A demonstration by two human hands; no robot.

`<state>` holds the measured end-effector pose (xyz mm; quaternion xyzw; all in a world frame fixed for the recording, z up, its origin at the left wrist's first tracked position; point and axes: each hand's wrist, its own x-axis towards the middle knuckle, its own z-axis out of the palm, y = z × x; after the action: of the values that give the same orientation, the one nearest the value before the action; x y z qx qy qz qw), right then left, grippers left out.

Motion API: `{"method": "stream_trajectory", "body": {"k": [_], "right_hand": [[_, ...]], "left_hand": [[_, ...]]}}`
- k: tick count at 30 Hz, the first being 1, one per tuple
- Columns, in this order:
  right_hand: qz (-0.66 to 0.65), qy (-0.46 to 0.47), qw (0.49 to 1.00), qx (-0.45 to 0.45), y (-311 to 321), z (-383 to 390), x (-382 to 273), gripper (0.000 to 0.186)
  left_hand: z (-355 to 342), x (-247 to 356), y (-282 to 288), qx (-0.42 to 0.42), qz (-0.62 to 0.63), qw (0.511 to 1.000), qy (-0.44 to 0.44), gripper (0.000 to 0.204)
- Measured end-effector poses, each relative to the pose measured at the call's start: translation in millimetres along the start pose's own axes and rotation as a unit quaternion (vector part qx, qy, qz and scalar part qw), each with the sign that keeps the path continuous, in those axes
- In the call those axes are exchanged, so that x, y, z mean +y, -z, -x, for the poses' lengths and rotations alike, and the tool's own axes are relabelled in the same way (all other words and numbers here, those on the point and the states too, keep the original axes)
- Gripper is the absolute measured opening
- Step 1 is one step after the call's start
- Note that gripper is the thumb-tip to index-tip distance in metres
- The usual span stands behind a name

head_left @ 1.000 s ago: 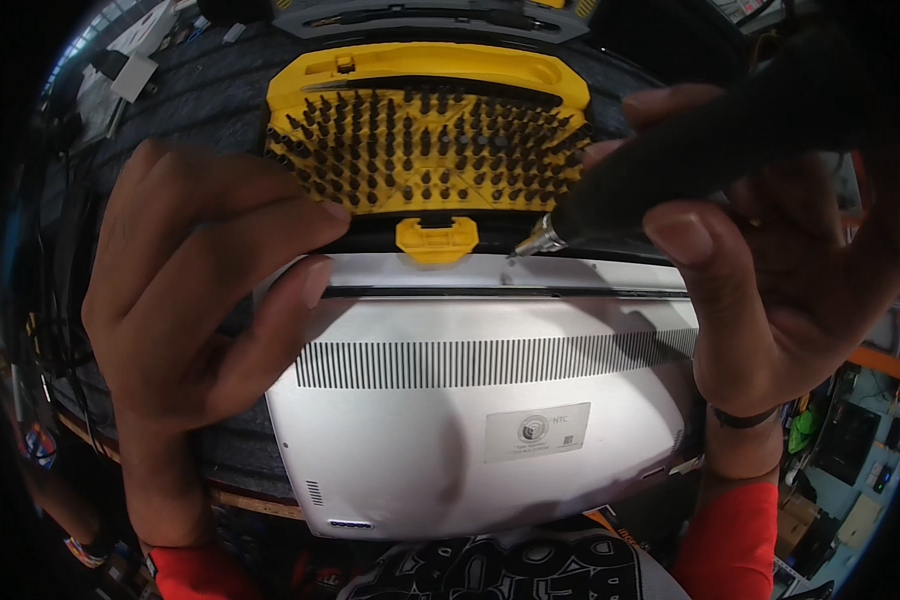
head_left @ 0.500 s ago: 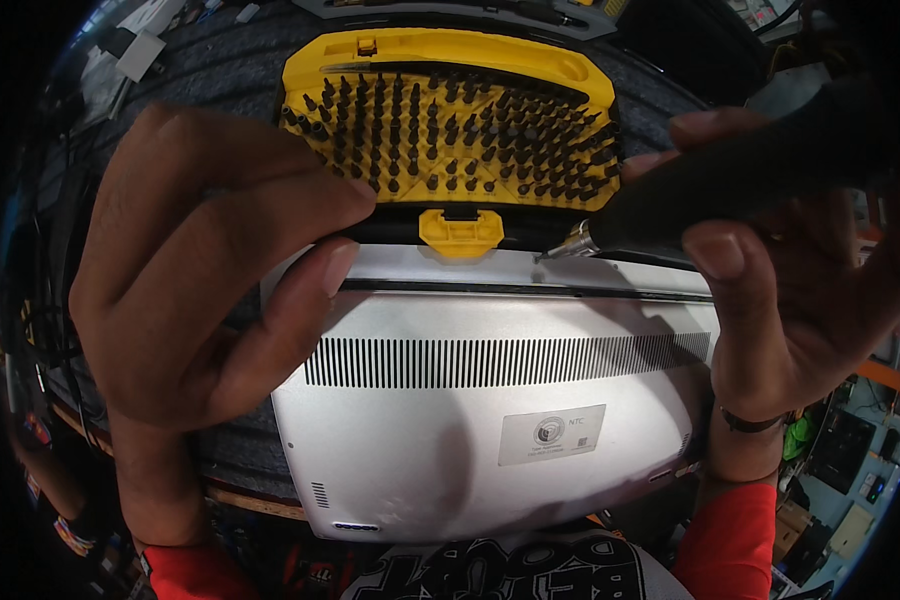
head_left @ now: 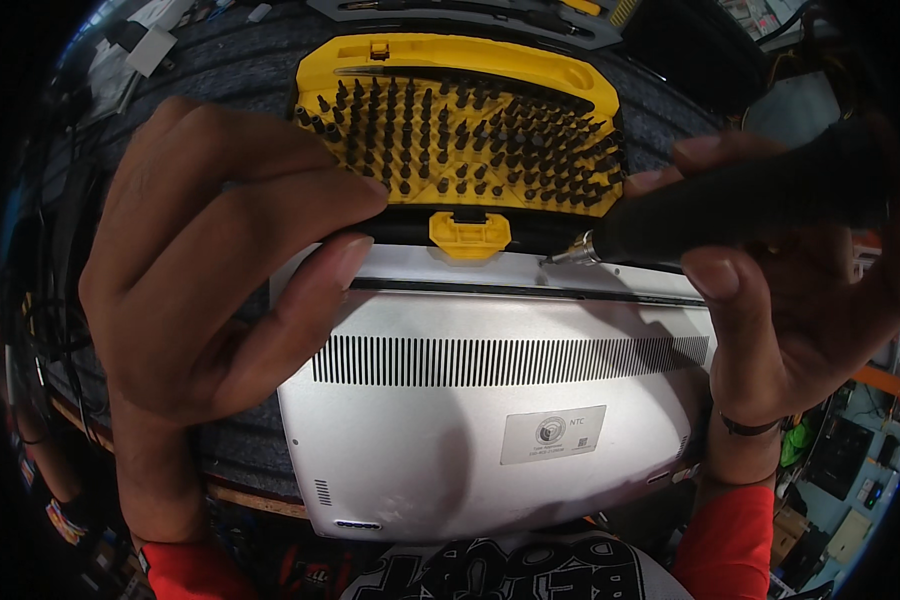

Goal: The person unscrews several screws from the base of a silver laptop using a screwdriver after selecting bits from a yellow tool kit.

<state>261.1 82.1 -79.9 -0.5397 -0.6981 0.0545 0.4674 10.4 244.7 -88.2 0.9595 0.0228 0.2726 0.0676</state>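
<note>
Matt finish on my screwdriver handle (head_left: 730,200), shiny metal at its collar (head_left: 582,248); my laptop cover (head_left: 410,425) looks smooth, satiny, metallic; bit case (head_left: 450,50) in plastic, mat (head_left: 235,65) rough, ridged, cloth-like!

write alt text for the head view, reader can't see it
The right hand holds a black screwdriver, tip at the far edge of a silver laptop lying underside up. The left hand is over its far left corner; beyond lies a yellow bit case.
</note>
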Motion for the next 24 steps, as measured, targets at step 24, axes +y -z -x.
{"method": "stream_trajectory", "body": {"k": [24], "right_hand": [[-0.002, -0.002, 1.0, -0.004, -0.5, -2.8, -3.3, 0.08]], "left_hand": [[0.6, -1.1, 0.1, -0.003, -0.01, 1.0, -0.014, 0.016]]}}
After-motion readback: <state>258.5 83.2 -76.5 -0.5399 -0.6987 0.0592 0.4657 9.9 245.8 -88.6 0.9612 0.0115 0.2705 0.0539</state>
